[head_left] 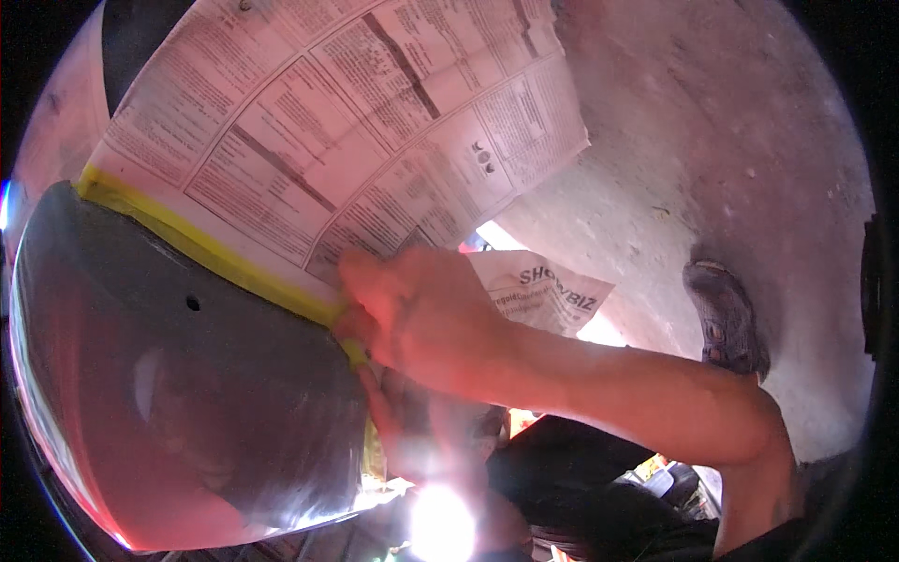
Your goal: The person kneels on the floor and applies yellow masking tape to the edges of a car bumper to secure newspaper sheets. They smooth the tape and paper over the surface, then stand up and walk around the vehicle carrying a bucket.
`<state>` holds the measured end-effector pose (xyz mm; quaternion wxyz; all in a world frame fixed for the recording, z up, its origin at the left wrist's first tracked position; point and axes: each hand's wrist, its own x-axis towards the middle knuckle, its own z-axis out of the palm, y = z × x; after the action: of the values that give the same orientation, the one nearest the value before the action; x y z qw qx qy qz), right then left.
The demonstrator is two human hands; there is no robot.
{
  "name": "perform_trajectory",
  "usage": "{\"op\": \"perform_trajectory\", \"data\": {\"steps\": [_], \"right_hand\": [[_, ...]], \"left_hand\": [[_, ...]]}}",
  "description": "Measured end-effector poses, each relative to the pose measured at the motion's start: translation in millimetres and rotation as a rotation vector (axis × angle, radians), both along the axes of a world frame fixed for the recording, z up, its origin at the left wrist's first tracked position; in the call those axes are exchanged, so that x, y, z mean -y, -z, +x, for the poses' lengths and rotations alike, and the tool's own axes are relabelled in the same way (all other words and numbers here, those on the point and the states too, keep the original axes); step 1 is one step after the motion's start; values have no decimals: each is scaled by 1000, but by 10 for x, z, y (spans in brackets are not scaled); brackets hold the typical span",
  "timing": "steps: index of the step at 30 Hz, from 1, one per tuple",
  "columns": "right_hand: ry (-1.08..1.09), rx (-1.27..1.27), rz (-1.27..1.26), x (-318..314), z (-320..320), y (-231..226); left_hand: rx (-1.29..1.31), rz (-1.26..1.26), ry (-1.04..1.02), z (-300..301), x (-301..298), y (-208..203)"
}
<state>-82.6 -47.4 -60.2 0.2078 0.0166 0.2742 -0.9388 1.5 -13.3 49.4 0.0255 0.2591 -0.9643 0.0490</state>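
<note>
A glossy dark grey curved panel (pixel 234 365) fills the lower left, with a small round hole near its upper edge. Yellow masking tape (pixel 215 253) runs along that edge and joins it to a printed newspaper sheet (pixel 309 131). My right hand (pixel 421 314) reaches in from the lower right, fingers closed and pressed at the tape's right end, over the panel's corner. Just below is my left hand (pixel 403 421), partly covered by the right one and washed out by glare; one finger points up beside the tape. What it holds is hidden.
Another newspaper piece (pixel 543 290) sticks out behind my right wrist. A shoe (pixel 721 314) stands on the grey concrete floor (pixel 655 187) at the right. A bright light (pixel 442 525) glares at the bottom. Dark clothing (pixel 581 468) lies below my forearm.
</note>
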Motion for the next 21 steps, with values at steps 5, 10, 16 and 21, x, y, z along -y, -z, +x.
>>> {"op": "perform_trajectory", "data": {"steps": [5,10,16,21], "right_hand": [[141,67,88,-121,250,88],[188,-255,176,-63,432,-68],[206,-219,68,-33,398,-73],[257,-193,186,-26,374,-103]], "left_hand": [[108,-97,-110,6,-55,-118],[145,-177,-33,-81,-80,-29],[130,-139,-112,-46,-161,-42],[44,-47,-53,133,13,-47]]}}
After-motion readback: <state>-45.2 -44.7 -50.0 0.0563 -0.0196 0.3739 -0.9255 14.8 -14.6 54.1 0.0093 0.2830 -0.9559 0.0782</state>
